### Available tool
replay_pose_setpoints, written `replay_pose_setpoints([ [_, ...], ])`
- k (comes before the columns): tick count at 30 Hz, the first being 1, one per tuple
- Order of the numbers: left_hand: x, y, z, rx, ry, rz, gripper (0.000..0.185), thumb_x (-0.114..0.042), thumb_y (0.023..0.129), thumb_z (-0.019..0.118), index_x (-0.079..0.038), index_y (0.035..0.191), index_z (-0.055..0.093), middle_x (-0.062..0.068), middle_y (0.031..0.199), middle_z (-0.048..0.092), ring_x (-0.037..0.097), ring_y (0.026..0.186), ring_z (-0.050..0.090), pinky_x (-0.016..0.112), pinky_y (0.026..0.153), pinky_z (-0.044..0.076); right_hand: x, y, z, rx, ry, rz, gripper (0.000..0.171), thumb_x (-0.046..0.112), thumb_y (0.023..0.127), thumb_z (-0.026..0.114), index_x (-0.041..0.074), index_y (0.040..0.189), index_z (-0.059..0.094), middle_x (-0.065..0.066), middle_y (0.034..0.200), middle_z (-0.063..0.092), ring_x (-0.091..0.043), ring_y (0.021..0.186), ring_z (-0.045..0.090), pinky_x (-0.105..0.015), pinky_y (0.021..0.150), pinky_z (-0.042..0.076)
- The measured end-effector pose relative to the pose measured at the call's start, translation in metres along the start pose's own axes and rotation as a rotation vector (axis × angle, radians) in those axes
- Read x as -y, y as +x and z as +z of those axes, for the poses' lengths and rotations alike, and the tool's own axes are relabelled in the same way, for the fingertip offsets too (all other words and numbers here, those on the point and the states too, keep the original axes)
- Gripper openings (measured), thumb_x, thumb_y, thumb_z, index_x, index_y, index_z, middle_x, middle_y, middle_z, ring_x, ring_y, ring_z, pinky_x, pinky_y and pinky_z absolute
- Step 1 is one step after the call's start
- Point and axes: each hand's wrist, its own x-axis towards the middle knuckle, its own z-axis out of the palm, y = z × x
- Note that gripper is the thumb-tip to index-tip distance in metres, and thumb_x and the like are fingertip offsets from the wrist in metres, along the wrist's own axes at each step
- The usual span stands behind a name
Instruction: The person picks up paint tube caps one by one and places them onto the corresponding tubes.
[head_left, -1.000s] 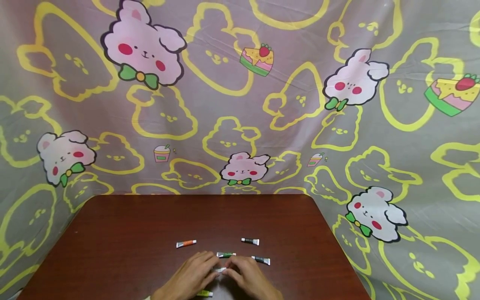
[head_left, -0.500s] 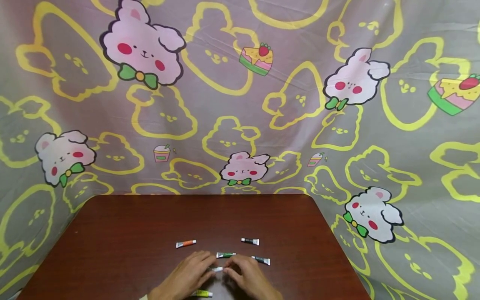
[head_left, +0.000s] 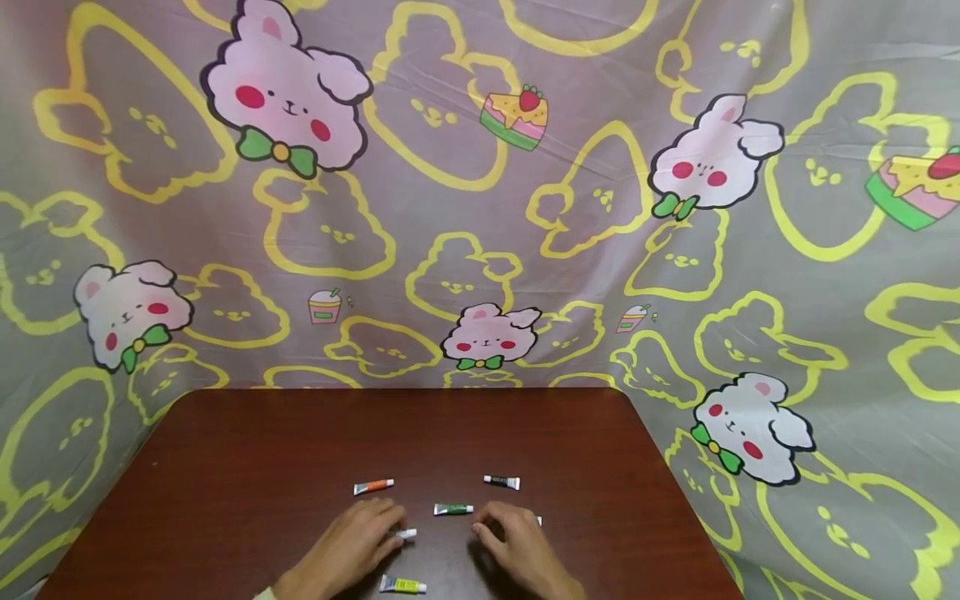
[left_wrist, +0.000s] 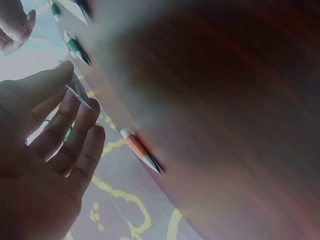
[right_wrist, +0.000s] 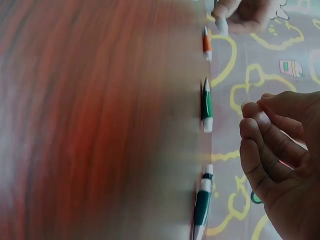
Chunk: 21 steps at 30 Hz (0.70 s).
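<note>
I count six small paint tubes on the brown table (head_left: 225, 467) right now: an orange tube (head_left: 372, 486) at the left, a black tube (head_left: 501, 482) at the back right, a green tube (head_left: 453, 509) in the middle between my two hands, a yellow-green tube (head_left: 402, 586) nearest the front edge, a white-ended tube (head_left: 403, 533) under my left fingertips, and a dark tube (head_left: 537, 521) mostly hidden behind my right hand. My left hand (head_left: 348, 546) lies on the table with fingers nearly straight, thumb and fingertips pinching the white-ended tube; the left wrist view shows it as a thin sliver held at the fingertips (left_wrist: 75, 92). My right hand (head_left: 517, 546) rests near the green tube with fingers curled loosely, and the right wrist view shows them holding nothing (right_wrist: 270, 145). All the tubes sit in the near half of the table, well apart from the left and right edges; the far half is bare wood running back to the bunny-print cloth (head_left: 480, 208). Compared with half a second ago, my hands have come apart: they were meeting over the white-ended tube just in front of the green one, and now that tube has travelled left with my left hand while my right has drawn off to the right.
</note>
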Motion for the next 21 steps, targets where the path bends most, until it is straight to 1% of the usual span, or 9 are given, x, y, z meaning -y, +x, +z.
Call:
replay_pose_setpoints([
  [5, 0.006, -0.007, -0.001, 0.023, 0.035, -0.037, 0.029, -0.026, 0.083, 0.092, -0.020, 0.103, 0.071, -0.004, 0.102, 0.071, 0.018, 0.094, 0.070, 0.040, 0.082, 0.058, -0.006, -0.003, -0.007, 0.000, -0.041, 0.046, 0.018, 0.006, 0.089, 0.085, 0.019, 0.091, 0.073, 0.013, 0.087, 0.075, 0.003, 0.084, 0.068, -0.020, 0.076, 0.054],
  [7, 0.008, -0.010, -0.002, 0.019, 0.054, -0.043, 0.030, -0.027, 0.082, 0.093, -0.021, 0.102, 0.071, -0.004, 0.102, 0.072, 0.018, 0.094, 0.071, 0.040, 0.080, 0.057, -0.009, -0.004, -0.010, -0.007, -0.045, 0.052, 0.018, 0.006, 0.089, 0.085, 0.019, 0.091, 0.073, 0.014, 0.086, 0.075, 0.003, 0.082, 0.067, -0.021, 0.074, 0.054],
  [11, 0.012, -0.013, -0.001, -0.008, 0.076, -0.028, 0.033, -0.029, 0.079, 0.094, -0.022, 0.100, 0.070, -0.006, 0.097, 0.069, 0.017, 0.087, 0.068, 0.037, 0.074, 0.052, -0.016, -0.006, -0.016, -0.022, -0.050, 0.057, 0.020, 0.004, 0.088, 0.085, 0.020, 0.090, 0.073, 0.014, 0.085, 0.075, 0.005, 0.081, 0.065, -0.019, 0.072, 0.053],
  [14, 0.014, -0.017, -0.001, -0.021, 0.089, -0.024, 0.034, -0.030, 0.078, 0.095, -0.021, 0.100, 0.071, -0.006, 0.095, 0.068, 0.016, 0.085, 0.067, 0.036, 0.072, 0.050, -0.022, -0.008, -0.018, -0.032, -0.068, 0.059, 0.020, 0.004, 0.087, 0.086, 0.020, 0.090, 0.073, 0.014, 0.085, 0.075, 0.005, 0.081, 0.065, -0.018, 0.072, 0.052],
  [16, 0.015, -0.019, -0.001, -0.012, 0.095, -0.032, 0.033, -0.030, 0.079, 0.094, -0.021, 0.100, 0.071, -0.006, 0.095, 0.068, 0.016, 0.086, 0.067, 0.036, 0.073, 0.050, -0.025, -0.010, -0.019, -0.036, -0.078, 0.065, 0.021, 0.004, 0.086, 0.086, 0.020, 0.089, 0.073, 0.015, 0.085, 0.075, 0.005, 0.080, 0.065, -0.019, 0.072, 0.053],
  [19, 0.017, -0.021, 0.000, -0.004, 0.086, -0.044, 0.033, -0.030, 0.078, 0.094, -0.021, 0.099, 0.070, -0.007, 0.094, 0.067, 0.015, 0.084, 0.066, 0.035, 0.071, 0.049, -0.027, -0.011, -0.023, -0.025, -0.080, 0.100, 0.021, 0.006, 0.088, 0.086, 0.022, 0.089, 0.072, 0.017, 0.085, 0.074, 0.005, 0.081, 0.065, -0.022, 0.072, 0.054],
  [21, 0.018, -0.022, -0.001, 0.022, 0.061, -0.067, 0.031, -0.028, 0.079, 0.094, -0.022, 0.098, 0.069, -0.009, 0.092, 0.065, 0.013, 0.083, 0.065, 0.034, 0.069, 0.047, -0.028, -0.012, -0.026, -0.014, -0.077, 0.125, 0.021, 0.007, 0.089, 0.085, 0.023, 0.089, 0.072, 0.018, 0.085, 0.073, 0.005, 0.081, 0.066, -0.024, 0.073, 0.055],
])
